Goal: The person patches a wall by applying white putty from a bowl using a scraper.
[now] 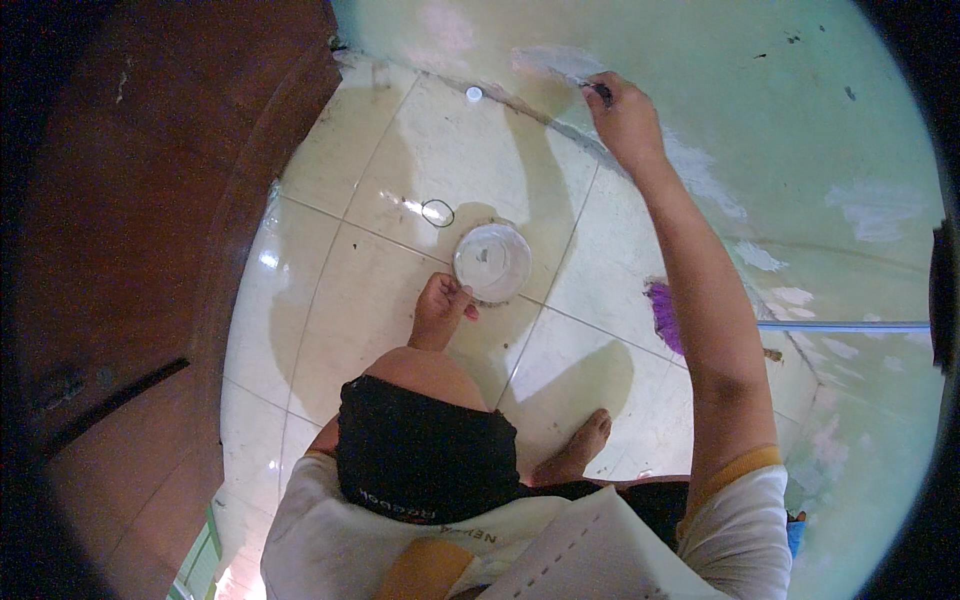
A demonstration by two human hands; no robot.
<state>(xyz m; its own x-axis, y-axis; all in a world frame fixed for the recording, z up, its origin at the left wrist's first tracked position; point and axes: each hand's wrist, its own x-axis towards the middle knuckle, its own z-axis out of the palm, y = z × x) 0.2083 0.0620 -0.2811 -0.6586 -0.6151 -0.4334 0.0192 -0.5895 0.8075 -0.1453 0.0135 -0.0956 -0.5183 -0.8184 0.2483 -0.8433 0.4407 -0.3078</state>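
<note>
My left hand (438, 305) has its fingers curled at the near-left rim of a round white tub (497, 262) on the tiled floor, gripping it, with pale residue inside. My right hand (625, 120), at the end of my raised arm, grips a small dark tool (602, 93), partly hidden by my fingers, against the pale green wall (790, 120) beside a white smeared patch (550, 60). More white patches mark that wall.
A small white cap (474, 94) lies near the wall's foot, and a dark loop (438, 213) beyond the tub. A purple bristled head (663, 318) and a blue pole (840, 325) are at right. Brown wooden panels (140, 250) border the left. My bare foot (585, 445) rests on tiles.
</note>
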